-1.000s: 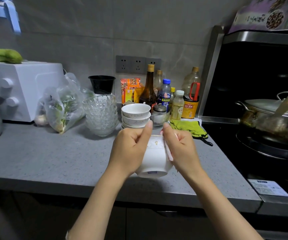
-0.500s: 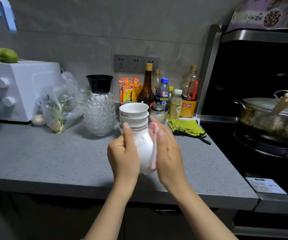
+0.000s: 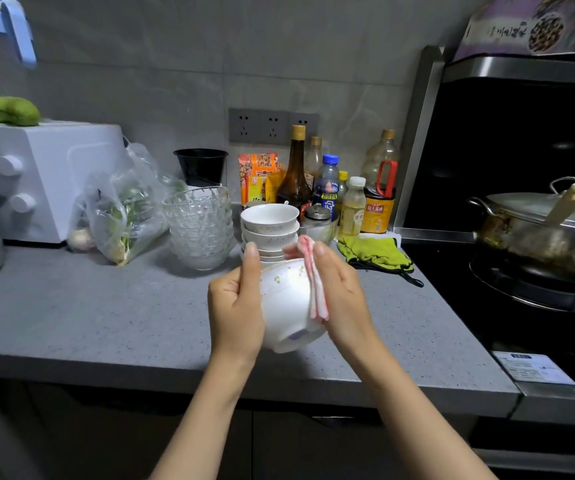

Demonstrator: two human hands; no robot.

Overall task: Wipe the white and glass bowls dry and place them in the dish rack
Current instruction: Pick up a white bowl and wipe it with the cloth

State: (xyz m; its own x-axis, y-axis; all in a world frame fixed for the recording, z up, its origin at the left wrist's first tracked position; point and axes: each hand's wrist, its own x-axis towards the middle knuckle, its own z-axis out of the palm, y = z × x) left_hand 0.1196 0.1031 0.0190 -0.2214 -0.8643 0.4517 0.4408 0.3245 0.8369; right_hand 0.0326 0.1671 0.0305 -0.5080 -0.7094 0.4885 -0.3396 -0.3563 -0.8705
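The left hand (image 3: 236, 306) wraps the tilted white bowl (image 3: 288, 303), the right hand (image 3: 343, 292) presses a pink cloth (image 3: 315, 289) at three o'clock; glazed, likely slippery, breakable, best cupped by wall and foot.

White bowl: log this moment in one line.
left hand holds white bowl | right hand presses pink cloth on it | above counter

We see a glossy white ceramic bowl (image 3: 288, 303) against a soft pink-and-white cloth (image 3: 315, 289). At 11 o'clock, cut-patterned clear glass bowls (image 3: 199, 226) catch the light beside a crinkled plastic bag (image 3: 123, 209). The bench (image 3: 89, 306) is matt speckled grey stone; at 3 o'clock, a brushed metal pot (image 3: 542, 233).
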